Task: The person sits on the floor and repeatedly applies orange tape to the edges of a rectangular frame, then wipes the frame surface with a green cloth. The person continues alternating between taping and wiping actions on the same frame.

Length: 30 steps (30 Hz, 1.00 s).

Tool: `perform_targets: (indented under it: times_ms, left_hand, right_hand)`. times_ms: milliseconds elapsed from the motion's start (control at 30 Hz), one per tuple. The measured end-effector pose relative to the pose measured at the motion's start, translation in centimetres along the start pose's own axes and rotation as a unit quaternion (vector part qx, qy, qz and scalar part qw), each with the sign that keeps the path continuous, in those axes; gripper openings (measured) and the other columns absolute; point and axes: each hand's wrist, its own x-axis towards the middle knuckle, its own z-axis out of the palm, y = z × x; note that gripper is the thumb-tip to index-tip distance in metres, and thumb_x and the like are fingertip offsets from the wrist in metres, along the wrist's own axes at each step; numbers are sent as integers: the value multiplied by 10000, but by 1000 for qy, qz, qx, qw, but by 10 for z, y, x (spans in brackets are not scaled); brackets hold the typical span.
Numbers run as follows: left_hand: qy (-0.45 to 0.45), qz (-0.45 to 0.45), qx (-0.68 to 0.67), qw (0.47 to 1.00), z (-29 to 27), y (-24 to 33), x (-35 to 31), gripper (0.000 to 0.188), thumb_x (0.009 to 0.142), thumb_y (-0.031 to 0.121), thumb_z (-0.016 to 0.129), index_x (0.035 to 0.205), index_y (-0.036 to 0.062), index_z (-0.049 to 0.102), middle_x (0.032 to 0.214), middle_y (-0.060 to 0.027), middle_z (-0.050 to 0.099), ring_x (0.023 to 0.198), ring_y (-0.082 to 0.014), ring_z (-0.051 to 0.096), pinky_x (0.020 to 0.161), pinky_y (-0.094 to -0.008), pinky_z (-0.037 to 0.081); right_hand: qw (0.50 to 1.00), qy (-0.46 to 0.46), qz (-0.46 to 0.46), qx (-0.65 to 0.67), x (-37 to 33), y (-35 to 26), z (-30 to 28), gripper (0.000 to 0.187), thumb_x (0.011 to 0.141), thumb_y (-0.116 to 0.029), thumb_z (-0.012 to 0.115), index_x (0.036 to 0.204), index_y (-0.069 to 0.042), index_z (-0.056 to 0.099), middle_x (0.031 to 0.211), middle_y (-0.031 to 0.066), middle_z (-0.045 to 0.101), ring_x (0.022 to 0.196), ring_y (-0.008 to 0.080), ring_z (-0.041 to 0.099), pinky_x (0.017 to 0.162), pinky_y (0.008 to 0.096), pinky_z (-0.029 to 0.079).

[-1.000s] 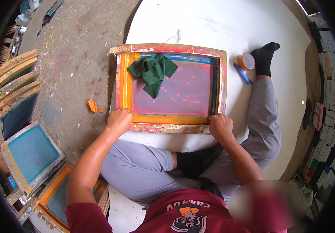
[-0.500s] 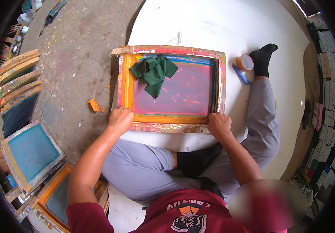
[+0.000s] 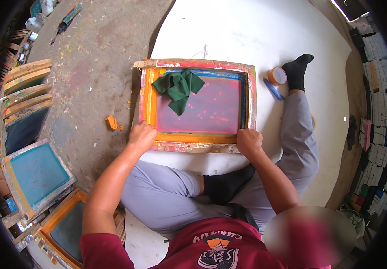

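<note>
In front of my crossed legs a paint-stained wooden screen printing frame [image 3: 193, 147] lies over a white sheet [image 3: 229, 31]. Its purple-pink mesh [image 3: 211, 107] bears small bright pink marks. My left hand [image 3: 142, 136] is closed on the frame's near left corner. At the near right corner my right hand [image 3: 250, 141] grips it likewise, fingers curled over the edge. A crumpled dark green cloth [image 3: 178, 91] rests inside, on the far left part of the mesh. The undersides of the frame and my fingertips are hidden.
Right of the frame, a roll of brown tape [image 3: 277, 76] and a blue cutter-like tool [image 3: 274, 88] lie near my socked foot [image 3: 298, 71]. Several upright screens [image 3: 27, 110] and a teal screen [image 3: 40, 172] stand at left. An orange scrap [image 3: 111, 123] lies on the stained floor.
The view has shifted slightly, so the frame and surroundings sit a little differently in it. Both hands keep their hold on the frame's near corners, and the green cloth stays inside.
</note>
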Motion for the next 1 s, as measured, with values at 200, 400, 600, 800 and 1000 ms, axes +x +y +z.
perform_targets:
  times_ms: [200, 400, 600, 800, 1000]
  left_hand:
    - [16, -9, 4, 1000, 3, 2, 0, 116, 792, 131, 710, 824, 101, 818, 869, -94, 789, 944, -290, 723, 727, -424, 598]
    - [0, -17, 20, 1000, 1, 5, 1, 123, 796, 137, 712, 840, 97, 820, 899, -94, 783, 976, -288, 711, 762, -420, 586]
    - [32, -36, 5, 999, -6, 6, -3, 135, 801, 128, 721, 872, 79, 825, 1091, -115, 696, 1103, -303, 660, 859, -424, 567]
    - [59, -72, -124, 988, -15, 2, -15, 201, 828, 225, 800, 975, 88, 816, 1120, -121, 677, 1132, -330, 638, 927, -458, 555]
    - [131, 34, -306, 942, -32, 45, 4, 553, 743, 437, 893, 1152, 90, 759, 1144, -86, 672, 1156, -297, 628, 1000, -437, 526]
  right_hand:
    - [1000, 2, 6, 2, 1, -4, 0, 181, 866, -112, 647, 884, -96, 827, 891, 141, 797, 892, 314, 793, 712, 421, 621]
    - [999, 13, 32, 5, 1, -1, 2, 182, 871, -132, 649, 897, -94, 825, 913, 142, 798, 904, 311, 792, 729, 428, 621]
    - [999, -16, 35, 26, -6, 20, 0, 208, 882, -186, 657, 985, -107, 820, 966, 153, 791, 938, 328, 779, 787, 443, 617]
    - [971, 96, 6, 219, -22, 42, -24, 213, 844, -223, 713, 988, -98, 809, 975, 147, 766, 920, 389, 733, 851, 477, 587]
    - [917, 120, -265, 274, -2, 15, -1, 407, 797, -300, 803, 1133, -77, 751, 1103, 151, 727, 1094, 366, 675, 951, 471, 556]
